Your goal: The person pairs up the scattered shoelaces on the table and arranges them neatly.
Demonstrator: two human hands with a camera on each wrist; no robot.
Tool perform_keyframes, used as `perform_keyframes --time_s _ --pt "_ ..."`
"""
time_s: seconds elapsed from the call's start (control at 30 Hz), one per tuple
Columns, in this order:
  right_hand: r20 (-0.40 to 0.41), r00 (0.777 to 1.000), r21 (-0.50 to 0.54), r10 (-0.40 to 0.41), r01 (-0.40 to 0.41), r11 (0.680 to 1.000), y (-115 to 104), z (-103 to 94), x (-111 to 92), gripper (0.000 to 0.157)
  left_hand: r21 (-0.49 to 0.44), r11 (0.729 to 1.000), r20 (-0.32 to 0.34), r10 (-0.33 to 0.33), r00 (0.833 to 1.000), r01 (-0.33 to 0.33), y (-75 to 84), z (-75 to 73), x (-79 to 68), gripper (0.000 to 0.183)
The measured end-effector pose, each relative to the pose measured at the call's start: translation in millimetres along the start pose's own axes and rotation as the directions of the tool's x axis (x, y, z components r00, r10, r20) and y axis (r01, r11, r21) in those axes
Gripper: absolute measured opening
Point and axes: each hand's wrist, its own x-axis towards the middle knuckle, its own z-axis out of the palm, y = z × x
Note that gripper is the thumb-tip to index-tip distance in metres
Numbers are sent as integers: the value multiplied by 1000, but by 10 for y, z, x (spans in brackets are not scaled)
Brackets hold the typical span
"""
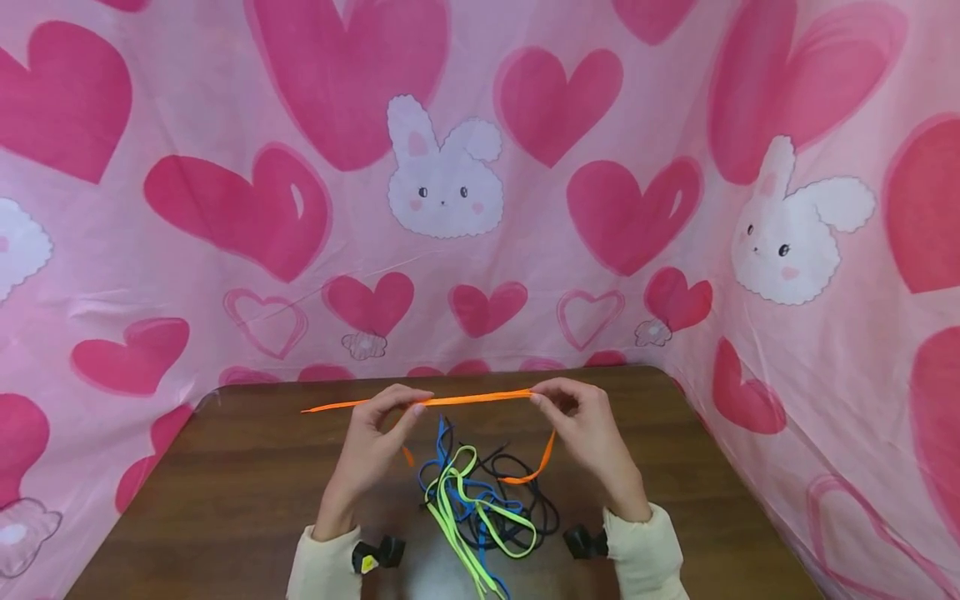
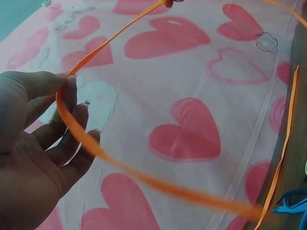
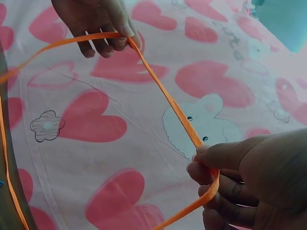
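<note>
An orange shoelace (image 1: 480,398) stretches nearly level between my two hands, above the far part of the table. My left hand (image 1: 378,437) pinches it between thumb and forefinger, and one end sticks out to the left. The right hand (image 1: 588,425) pinches the other side in the same way. From both hands loose lengths of the lace hang down; one length droops toward the pile. Below lies a tangle of laces: a yellow-green shoelace (image 1: 444,517) on top, a blue shoelace (image 1: 440,437) and a black shoelace (image 1: 551,508) under it. The pile's lowest strands are hidden.
The brown wooden table (image 1: 225,500) carries the pile near its middle. A pink curtain (image 1: 525,250) with hearts and rabbits rises behind the table and along its sides. A black wrist device (image 1: 390,552) sits at the left cuff, another black device (image 1: 579,542) at the right.
</note>
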Motion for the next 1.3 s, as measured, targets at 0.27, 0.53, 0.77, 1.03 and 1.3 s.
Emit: perform_keyframes --time_s 0.27,0.53,0.77,1.03,1.3 --pt "11 999 -19 32 -32 999 19 -49 15 9 -6 999 -61 -38 997 37 10 -32 3 23" --pt "2 1000 -31 15 -15 999 54 -86 19 11 -1 996 -135 -85 987 86 2 -79 -7 22" --pt "-5 999 -31 41 -41 999 74 -129 23 11 -1 995 -195 -97 976 99 -5 -118 5 22" --pt "-14 998 -39 63 -64 997 112 -174 27 13 9 989 -250 -142 958 149 -38 -222 -15 23" --pt "-31 997 -44 73 -75 996 159 -222 30 10 -5 985 -306 -164 938 171 -61 -300 -28 22"
